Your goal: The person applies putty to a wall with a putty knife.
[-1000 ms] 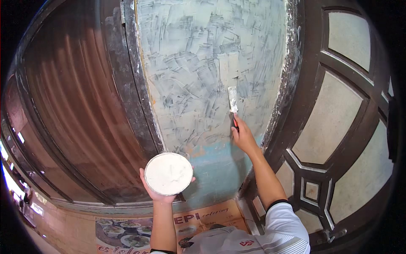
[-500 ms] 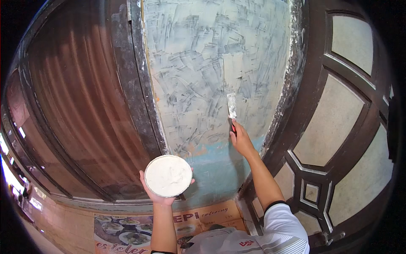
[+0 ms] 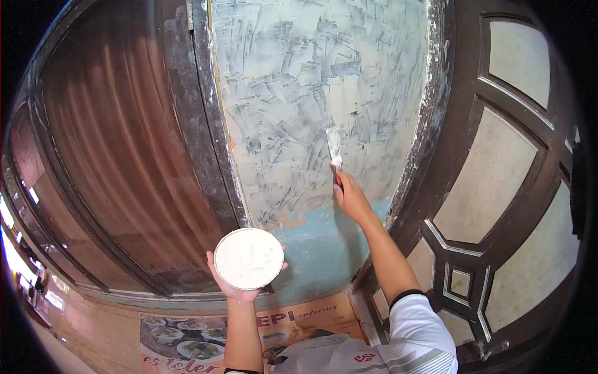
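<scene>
From below and around its sides, my left hand [image 3: 240, 293] holds a round tub of white filler paste [image 3: 249, 258], its surface smeared and dented. Closed round the dark and red handle of a putty knife [image 3: 334, 148], my right hand [image 3: 350, 194] is raised in front of the wall [image 3: 280, 137]. White paste coats the blade, which lies against or very close to the wall. The wall is covered in streaky pale filler over grey-blue, with a bare turquoise band [image 3: 317, 249] lower down.
A dark-framed window [image 3: 124, 156] with a brown curtain stands on the left. To the right is a dark wooden door [image 3: 486, 187] with pale panels and a handle [image 3: 492, 350]. A printed banner with food pictures [image 3: 187, 343] lies on the floor below.
My right hand and the putty knife have shifted slightly up and to the left, and the blade tilts more leftward. The tub in my left hand has hardly moved.
</scene>
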The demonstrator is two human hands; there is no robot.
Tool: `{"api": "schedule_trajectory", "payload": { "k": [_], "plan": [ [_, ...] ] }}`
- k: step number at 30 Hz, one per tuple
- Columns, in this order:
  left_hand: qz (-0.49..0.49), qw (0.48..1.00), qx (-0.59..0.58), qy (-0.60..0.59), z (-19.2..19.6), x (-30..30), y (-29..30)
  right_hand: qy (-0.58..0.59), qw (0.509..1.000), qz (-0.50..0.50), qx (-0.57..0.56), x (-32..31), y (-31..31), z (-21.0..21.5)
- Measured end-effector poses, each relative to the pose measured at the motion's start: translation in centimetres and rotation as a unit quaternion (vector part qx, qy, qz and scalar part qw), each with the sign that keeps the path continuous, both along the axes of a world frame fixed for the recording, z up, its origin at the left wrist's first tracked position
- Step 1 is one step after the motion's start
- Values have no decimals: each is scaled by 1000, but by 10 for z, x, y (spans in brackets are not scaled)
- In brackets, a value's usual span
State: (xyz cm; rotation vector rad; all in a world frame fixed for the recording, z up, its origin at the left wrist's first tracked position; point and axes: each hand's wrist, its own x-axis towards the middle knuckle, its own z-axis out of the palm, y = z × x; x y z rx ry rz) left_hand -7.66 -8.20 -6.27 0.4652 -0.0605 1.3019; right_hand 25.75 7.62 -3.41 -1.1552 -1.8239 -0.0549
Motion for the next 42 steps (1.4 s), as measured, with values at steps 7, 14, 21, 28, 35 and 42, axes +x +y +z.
{"api": "schedule_trajectory", "payload": {
  "k": [7,14,21,28,35,42],
  "plan": [
    [6,1000,-8,-4,0,-4,1,18,992,16,127,-6,-5,77],
    [1,1000,-6,8,0,3,1,9,1000,-3,18,-9,9,51],
    [12,999,-22,-35,2,-3,-7,21,1000,17,5,-2,-16,6],
    [12,1000,-11,7,-1,1,-2,25,996,21,89,-10,5,102],
    [1,1000,-19,-17,-4,0,-9,2,1000,-1,-11,4,-5,-53],
    [25,1000,-15,10,0,-6,-8,51,996,17,68,-7,-4,39]
  ]
}}
